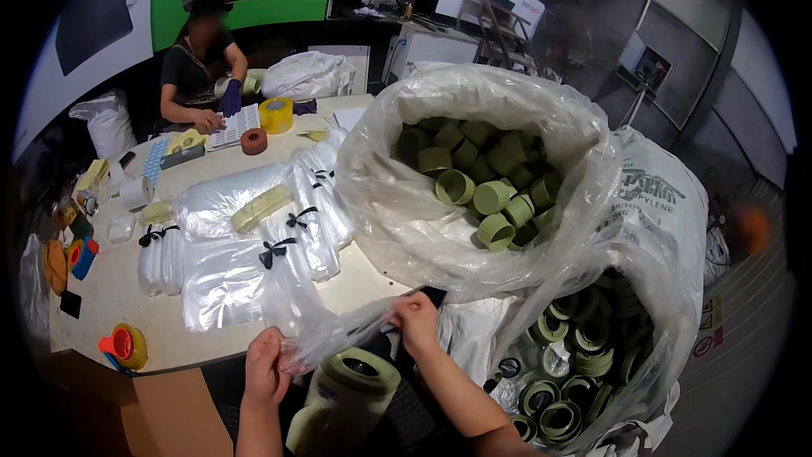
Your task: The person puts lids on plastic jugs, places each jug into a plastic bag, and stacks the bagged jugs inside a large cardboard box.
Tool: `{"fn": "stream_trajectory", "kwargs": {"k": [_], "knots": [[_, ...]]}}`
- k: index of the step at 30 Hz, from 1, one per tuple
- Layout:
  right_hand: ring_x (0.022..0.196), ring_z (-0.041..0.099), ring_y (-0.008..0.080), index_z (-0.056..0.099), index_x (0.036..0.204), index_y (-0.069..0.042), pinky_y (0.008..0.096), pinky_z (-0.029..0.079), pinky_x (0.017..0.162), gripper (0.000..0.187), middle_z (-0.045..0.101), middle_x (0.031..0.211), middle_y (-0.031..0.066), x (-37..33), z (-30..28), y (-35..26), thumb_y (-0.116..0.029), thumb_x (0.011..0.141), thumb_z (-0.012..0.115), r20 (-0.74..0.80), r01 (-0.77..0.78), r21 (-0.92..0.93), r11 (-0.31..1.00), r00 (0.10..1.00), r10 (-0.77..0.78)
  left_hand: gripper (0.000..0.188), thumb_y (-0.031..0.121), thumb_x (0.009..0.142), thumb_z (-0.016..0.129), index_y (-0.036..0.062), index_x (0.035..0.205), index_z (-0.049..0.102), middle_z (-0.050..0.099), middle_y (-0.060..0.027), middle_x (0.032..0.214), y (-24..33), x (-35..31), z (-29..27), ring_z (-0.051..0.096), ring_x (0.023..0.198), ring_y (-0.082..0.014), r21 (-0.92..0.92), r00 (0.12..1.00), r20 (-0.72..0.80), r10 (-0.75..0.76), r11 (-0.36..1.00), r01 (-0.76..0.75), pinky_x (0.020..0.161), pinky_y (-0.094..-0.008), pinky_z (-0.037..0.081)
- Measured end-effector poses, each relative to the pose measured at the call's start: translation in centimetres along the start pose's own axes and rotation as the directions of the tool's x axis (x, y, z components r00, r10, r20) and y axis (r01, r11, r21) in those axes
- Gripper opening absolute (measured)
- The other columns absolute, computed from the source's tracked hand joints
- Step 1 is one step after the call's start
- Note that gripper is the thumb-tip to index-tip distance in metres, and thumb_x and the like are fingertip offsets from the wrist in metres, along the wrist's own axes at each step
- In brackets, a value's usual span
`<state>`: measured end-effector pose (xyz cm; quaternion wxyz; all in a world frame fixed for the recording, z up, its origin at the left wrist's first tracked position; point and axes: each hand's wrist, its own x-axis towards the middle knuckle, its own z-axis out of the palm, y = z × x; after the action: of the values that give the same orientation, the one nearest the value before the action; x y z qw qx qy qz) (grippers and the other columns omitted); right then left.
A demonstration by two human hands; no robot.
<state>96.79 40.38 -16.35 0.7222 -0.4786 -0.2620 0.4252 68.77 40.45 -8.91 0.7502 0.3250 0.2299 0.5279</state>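
Note:
Between my two hands a clear plastic bag (342, 330) is stretched and bunched. My left hand (265, 366) is closed on its near left end, and my right hand (416, 322) pinches the other end by the table edge. Just below the bag, over my lap, stands a pale green cylindrical container (345, 406) with a dark round opening in its top. What supports it is hidden. Stacks of flat clear bags (224, 275), some tied with black ribbon, lie on the table beyond my hands.
To the right, a large plastic-lined sack (474, 267) holds green cups (492, 197); a nearer sack holds green rings (589, 334). A cardboard box (173, 410) is at lower left. Tape rolls (276, 116) and a tape dispenser (127, 345) lie on the table (110, 292). A person (199, 68) works across it.

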Motion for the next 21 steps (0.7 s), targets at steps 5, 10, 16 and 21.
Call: {"fn": "stream_trajectory", "kwargs": {"k": [5, 10, 16, 21], "knots": [[0.053, 0.043, 0.0096, 0.052, 0.094, -0.010, 0.0246, 0.037, 0.044, 0.013, 0.051, 0.074, 0.0021, -1.2, -5.6, 0.6, -0.015, 0.098, 0.064, -0.130, -0.242, 0.421, 0.874, 0.938, 0.322, 0.020, -0.005, 0.081, 0.064, 0.0099, 0.091, 0.055, 0.047, 0.0052, 0.078, -1.9, 1.8, -5.2, 0.047, 0.069, -0.0049, 0.494, 0.986, -0.154, 0.064, 0.869, 0.021, 0.062, -0.0212, 0.038], [0.080, 0.053, 0.0095, 0.054, 0.115, -0.006, 0.0238, 0.045, 0.070, 0.041, 0.053, 0.090, 0.0002, -3.2, 0.0, -4.9, -0.025, 0.087, 0.078, 0.124, 0.345, -0.357, 0.868, 0.938, -0.322, 0.012, 0.015, 0.094, 0.064, 0.0083, 0.104, 0.062, 0.055, 0.0053, 0.085, -2.0, 2.7, 0.2, 0.048, 0.072, -0.0041, 0.236, 0.987, -0.141, -0.075, 0.966, 0.107, 0.060, -0.0201, 0.037], [0.111, 0.055, 0.0331, 0.063, 0.097, -0.010, 0.0441, 0.046, 0.088, 0.038, 0.061, 0.117, 0.0123, -3.4, 8.5, -10.6, -0.011, 0.064, 0.081, 0.812, 0.866, -0.475, 0.158, 0.500, -0.300, 0.014, 0.012, 0.095, 0.064, -0.0005, 0.089, 0.067, 0.063, -0.0021, 0.090, -0.5, 3.1, 2.7, 0.056, 0.082, -0.0100, 0.256, 0.936, 0.318, -0.151, 0.964, 0.068, 0.076, -0.0250, 0.044], [0.073, 0.057, 0.0119, 0.057, 0.091, -0.010, 0.0250, 0.048, 0.065, 0.011, 0.058, 0.080, 0.0008, 2.7, 0.4, -4.9, 0.000, 0.093, 0.062, -0.109, -0.071, 0.141, 0.987, 0.990, 0.086, 0.007, 0.001, 0.095, 0.061, -0.0013, 0.092, 0.067, 0.063, -0.0020, 0.087, 0.3, 1.9, 2.2, 0.056, 0.082, -0.0093, 0.338, 0.964, 0.265, -0.015, 0.938, -0.078, 0.074, -0.0241, 0.044]]}}
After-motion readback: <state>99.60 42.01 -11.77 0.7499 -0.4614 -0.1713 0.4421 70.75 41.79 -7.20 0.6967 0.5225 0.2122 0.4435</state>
